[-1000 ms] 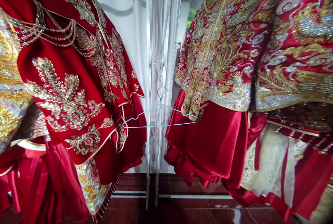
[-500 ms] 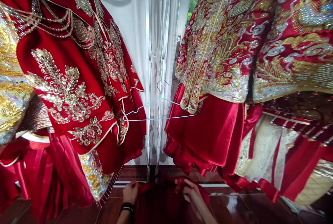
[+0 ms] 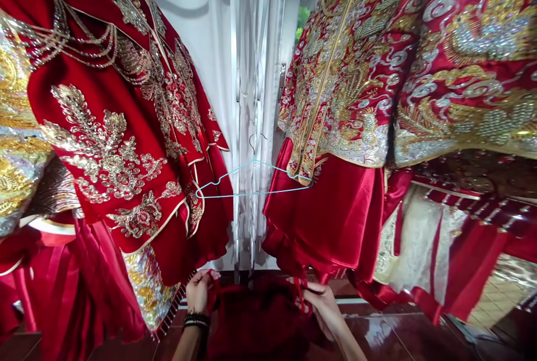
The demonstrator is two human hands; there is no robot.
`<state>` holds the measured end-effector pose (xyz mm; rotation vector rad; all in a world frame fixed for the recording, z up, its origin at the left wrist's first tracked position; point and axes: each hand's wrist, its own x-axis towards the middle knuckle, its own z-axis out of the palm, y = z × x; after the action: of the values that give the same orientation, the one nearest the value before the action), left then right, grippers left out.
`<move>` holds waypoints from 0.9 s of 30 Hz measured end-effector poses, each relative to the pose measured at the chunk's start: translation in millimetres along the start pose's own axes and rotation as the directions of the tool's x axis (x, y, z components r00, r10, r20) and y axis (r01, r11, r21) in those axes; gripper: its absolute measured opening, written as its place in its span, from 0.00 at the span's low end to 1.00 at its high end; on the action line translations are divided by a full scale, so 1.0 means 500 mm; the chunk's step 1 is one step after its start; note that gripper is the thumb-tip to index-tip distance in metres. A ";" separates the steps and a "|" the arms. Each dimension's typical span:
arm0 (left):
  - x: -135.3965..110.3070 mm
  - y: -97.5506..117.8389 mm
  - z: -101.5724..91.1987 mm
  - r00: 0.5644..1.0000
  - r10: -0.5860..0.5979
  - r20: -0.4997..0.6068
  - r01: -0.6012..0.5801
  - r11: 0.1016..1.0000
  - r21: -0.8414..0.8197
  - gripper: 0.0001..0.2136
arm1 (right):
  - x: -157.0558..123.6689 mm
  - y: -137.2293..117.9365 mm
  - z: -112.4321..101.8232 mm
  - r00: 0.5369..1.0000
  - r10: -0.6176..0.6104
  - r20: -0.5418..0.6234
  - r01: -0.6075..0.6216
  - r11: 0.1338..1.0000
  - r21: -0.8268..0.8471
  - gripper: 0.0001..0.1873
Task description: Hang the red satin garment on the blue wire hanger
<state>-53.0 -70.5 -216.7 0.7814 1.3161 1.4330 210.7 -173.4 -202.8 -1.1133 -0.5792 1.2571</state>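
Observation:
A dark red garment (image 3: 255, 319) hangs between my two hands at the bottom of the head view. My left hand (image 3: 198, 294), with black bands at the wrist, is closed in a pinch on its upper left corner. At the upper right, my right hand (image 3: 322, 304) grips the same garment, with bright red strap-like loops by the fingers. The garment's lower part is dark and runs out of the frame. Above it, a light blue wire hanger (image 3: 251, 195) hangs with no garment on it.
Red jackets with silver embroidery (image 3: 113, 154) hang at the left. Gold-embroidered red jackets (image 3: 344, 87) with a red satin skirt (image 3: 331, 221) hang at the right. Metal rack poles (image 3: 236, 126) stand before a white curtain (image 3: 188, 31). The floor (image 3: 377, 333) is dark red tile.
Both hands have risen a little and moved slightly apart, bringing the garment's upper edge higher. The red loops by my right hand show more. The view has shifted slightly.

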 end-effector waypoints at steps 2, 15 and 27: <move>-0.012 0.011 0.012 0.993 -0.109 0.048 0.116 0.981 -0.153 0.00 | 0.001 0.008 -0.001 0.999 -0.007 -0.050 0.004 0.998 -0.056 0.19; -0.035 -0.006 0.013 0.957 -0.174 0.232 0.230 0.943 -0.242 0.16 | 0.010 -0.024 -0.075 0.854 -0.416 -0.313 -0.044 0.541 -0.840 0.21; 0.000 0.077 0.021 0.981 -0.082 0.177 0.128 0.954 -0.270 0.15 | 0.057 -0.028 -0.075 0.927 -0.224 -0.300 0.134 0.947 -0.293 0.21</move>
<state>-52.5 -63.8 -177.3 0.6157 0.9875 1.4000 256.7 -158.2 -211.6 -1.4280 -0.5916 0.8219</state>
